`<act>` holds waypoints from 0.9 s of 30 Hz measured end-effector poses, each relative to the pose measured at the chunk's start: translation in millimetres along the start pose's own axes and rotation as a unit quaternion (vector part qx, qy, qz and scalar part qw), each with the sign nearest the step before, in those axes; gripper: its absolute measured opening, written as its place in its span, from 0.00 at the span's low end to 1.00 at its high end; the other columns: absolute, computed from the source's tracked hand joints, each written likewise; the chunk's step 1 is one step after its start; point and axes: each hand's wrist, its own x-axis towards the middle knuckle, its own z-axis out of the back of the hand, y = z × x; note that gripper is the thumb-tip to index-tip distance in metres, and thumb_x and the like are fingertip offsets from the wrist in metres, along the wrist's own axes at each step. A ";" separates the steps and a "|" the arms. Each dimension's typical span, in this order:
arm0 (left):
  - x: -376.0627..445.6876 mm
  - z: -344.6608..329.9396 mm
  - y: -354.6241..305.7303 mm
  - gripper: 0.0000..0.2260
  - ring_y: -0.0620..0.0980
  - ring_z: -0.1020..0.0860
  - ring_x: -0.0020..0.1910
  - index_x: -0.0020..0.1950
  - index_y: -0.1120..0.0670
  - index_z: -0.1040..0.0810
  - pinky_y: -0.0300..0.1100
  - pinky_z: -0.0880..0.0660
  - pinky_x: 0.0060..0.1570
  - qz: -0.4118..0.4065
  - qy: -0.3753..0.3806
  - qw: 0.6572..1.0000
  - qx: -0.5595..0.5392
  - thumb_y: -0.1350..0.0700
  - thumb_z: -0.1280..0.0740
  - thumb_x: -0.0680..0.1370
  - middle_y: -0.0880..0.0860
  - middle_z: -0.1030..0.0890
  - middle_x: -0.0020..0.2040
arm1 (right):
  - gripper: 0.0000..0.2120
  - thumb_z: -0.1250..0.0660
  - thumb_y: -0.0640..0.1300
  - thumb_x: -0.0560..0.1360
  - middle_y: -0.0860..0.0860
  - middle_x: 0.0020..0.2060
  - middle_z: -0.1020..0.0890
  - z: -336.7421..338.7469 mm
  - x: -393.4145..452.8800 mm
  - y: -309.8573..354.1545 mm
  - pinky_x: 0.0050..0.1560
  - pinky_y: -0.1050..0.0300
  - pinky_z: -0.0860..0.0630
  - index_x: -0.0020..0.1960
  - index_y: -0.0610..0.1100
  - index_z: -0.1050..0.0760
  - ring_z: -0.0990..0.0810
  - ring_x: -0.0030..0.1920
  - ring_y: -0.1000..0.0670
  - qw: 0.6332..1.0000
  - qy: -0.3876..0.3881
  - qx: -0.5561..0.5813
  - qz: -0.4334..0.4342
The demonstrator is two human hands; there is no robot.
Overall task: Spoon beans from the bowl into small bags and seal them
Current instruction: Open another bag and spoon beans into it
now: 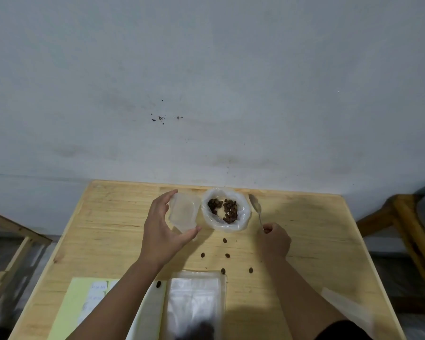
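A white bowl [241, 217] lined with clear plastic holds dark brown beans [227, 209] near the table's far edge. Just left of it, my left hand [161, 227] holds a small clear bag [183, 212] upright between fingers and thumb. My right hand [274, 239] grips the handle end of a metal spoon [255, 207] whose bowl lies on the table right of the white bowl. Several loose beans [225, 240] lie scattered on the wood in front of the bowl.
A stack of clear bags [194, 300] lies at the near edge, with a pale yellow label sheet [81, 305] to its left and another clear bag [349, 307] at the near right. The wooden table [108, 224] stands against a grey wall; wooden frames flank it.
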 end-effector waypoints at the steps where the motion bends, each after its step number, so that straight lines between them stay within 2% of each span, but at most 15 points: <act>1: 0.7 0.8 0.7 0.40 0.40 0.30 0.62 0.68 0.49 0.33 0.42 0.30 0.64 0.001 -0.001 1.000 0.001 0.53 0.19 0.60 0.43 0.30 0.62 | 0.07 0.34 0.42 0.73 0.46 0.43 0.18 1.0 -0.1 -0.2 0.43 0.59 0.32 0.46 0.40 0.21 0.23 0.44 0.46 1.000 -0.003 0.011 -0.003; 4: 2.6 1.2 3.7 0.40 0.40 0.31 0.63 0.69 0.50 0.33 0.39 0.32 0.64 0.009 0.000 1.000 0.004 0.52 0.19 0.60 0.44 0.31 0.62 | 0.04 0.36 0.39 0.72 0.48 0.40 0.21 8.5 -3.9 2.3 0.38 0.60 0.35 0.44 0.41 0.23 0.26 0.40 0.49 0.998 -0.019 0.063 0.002; 7: 3.4 -3.3 5.4 0.41 0.40 0.31 0.62 0.70 0.50 0.34 0.37 0.32 0.63 0.026 0.015 1.000 -0.003 0.51 0.19 0.61 0.44 0.31 0.62 | 0.03 0.37 0.38 0.74 0.48 0.38 0.20 17.2 -9.8 7.6 0.38 0.59 0.30 0.46 0.42 0.25 0.21 0.39 0.47 0.989 -0.022 0.140 0.034; 10: 3.3 -10.3 6.8 0.41 0.40 0.31 0.61 0.70 0.50 0.34 0.35 0.32 0.61 0.036 0.025 0.999 -0.007 0.51 0.19 0.61 0.43 0.32 0.62 | 0.05 0.38 0.38 0.76 0.49 0.34 0.18 26.4 -17.0 15.1 0.33 0.64 0.28 0.48 0.46 0.26 0.20 0.32 0.52 0.978 -0.001 0.189 0.085; 12: 2.5 -14.6 7.2 0.41 0.39 0.32 0.61 0.70 0.49 0.34 0.35 0.32 0.61 0.042 0.041 0.998 -0.013 0.51 0.19 0.61 0.42 0.32 0.62 | 0.06 0.37 0.36 0.76 0.50 0.34 0.18 31.7 -21.5 19.3 0.34 0.63 0.25 0.46 0.46 0.24 0.20 0.31 0.55 0.969 0.027 0.218 0.114; 15: -0.3 -21.0 11.3 0.41 0.39 0.32 0.61 0.70 0.48 0.35 0.37 0.32 0.63 0.051 0.075 0.996 -0.015 0.51 0.19 0.61 0.41 0.33 0.62 | 0.08 0.35 0.34 0.74 0.49 0.38 0.16 38.8 -29.7 21.5 0.37 0.63 0.22 0.46 0.44 0.21 0.18 0.36 0.56 0.948 0.099 0.258 0.155; 19: -6.4 -25.6 20.6 0.42 0.41 0.32 0.61 0.70 0.47 0.35 0.41 0.30 0.64 0.077 0.103 0.992 0.000 0.48 0.20 0.60 0.42 0.33 0.63 | 0.10 0.29 0.36 0.71 0.49 0.44 0.16 43.6 -39.5 20.0 0.47 0.62 0.21 0.51 0.45 0.21 0.18 0.45 0.53 0.916 0.191 0.255 0.243; 21: -8.9 -26.8 23.6 0.42 0.40 0.33 0.61 0.70 0.47 0.36 0.41 0.30 0.63 0.088 0.107 0.990 0.006 0.46 0.21 0.60 0.41 0.33 0.63 | 0.08 0.29 0.40 0.72 0.51 0.43 0.17 40.4 -40.3 20.6 0.45 0.66 0.22 0.49 0.49 0.22 0.18 0.45 0.56 0.919 0.183 0.221 0.270; 23: -10.2 -27.9 25.2 0.42 0.40 0.33 0.61 0.70 0.47 0.36 0.39 0.31 0.62 0.095 0.109 0.989 0.008 0.45 0.21 0.60 0.41 0.34 0.63 | 0.02 0.33 0.47 0.75 0.53 0.41 0.17 34.4 -38.9 20.6 0.41 0.67 0.23 0.47 0.52 0.23 0.18 0.43 0.56 0.926 0.144 0.200 0.287; 24: -10.4 -28.3 25.4 0.42 0.40 0.33 0.61 0.70 0.47 0.36 0.38 0.31 0.62 0.097 0.110 0.989 0.007 0.45 0.21 0.60 0.41 0.34 0.63 | 0.05 0.36 0.50 0.76 0.53 0.40 0.17 30.6 -36.8 18.7 0.40 0.65 0.22 0.48 0.51 0.23 0.19 0.42 0.56 0.926 0.128 0.203 0.290; 25: -10.4 -28.9 25.5 0.42 0.39 0.33 0.60 0.70 0.47 0.36 0.37 0.32 0.61 0.100 0.112 0.989 0.006 0.45 0.21 0.60 0.41 0.34 0.63 | 0.08 0.39 0.49 0.77 0.52 0.39 0.17 26.7 -34.6 16.3 0.40 0.64 0.22 0.49 0.49 0.22 0.19 0.41 0.55 0.927 0.119 0.210 0.287; 27: -9.4 -30.6 23.7 0.42 0.39 0.33 0.60 0.70 0.47 0.36 0.35 0.33 0.60 0.101 0.115 0.988 0.006 0.45 0.21 0.61 0.41 0.34 0.62 | 0.09 0.42 0.42 0.79 0.50 0.39 0.17 20.8 -29.8 13.0 0.40 0.66 0.24 0.51 0.46 0.23 0.19 0.41 0.55 0.932 0.112 0.219 0.267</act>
